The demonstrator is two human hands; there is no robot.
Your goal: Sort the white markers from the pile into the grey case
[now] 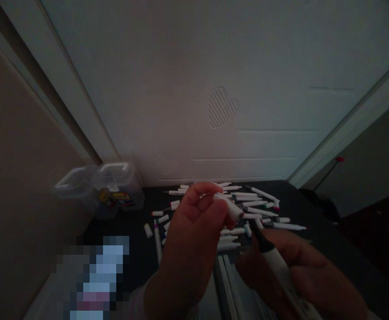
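Observation:
The scene is dim. My left hand (194,235) is raised in the middle and pinches a white marker cap (229,207) between thumb and fingers. My right hand (301,275) is low at the right, wrapped round a white marker (274,260) whose dark tip points up and left toward the cap. Cap and tip are a short way apart. Behind both hands, several white markers and loose caps (248,204) lie scattered on a dark surface (314,209).
A clear plastic box with white handles (108,186) stands at the back left, with a coloured label inside. A white panel with heart cut-outs (221,106) rises behind the markers. A blurred patch (94,280) sits at the lower left.

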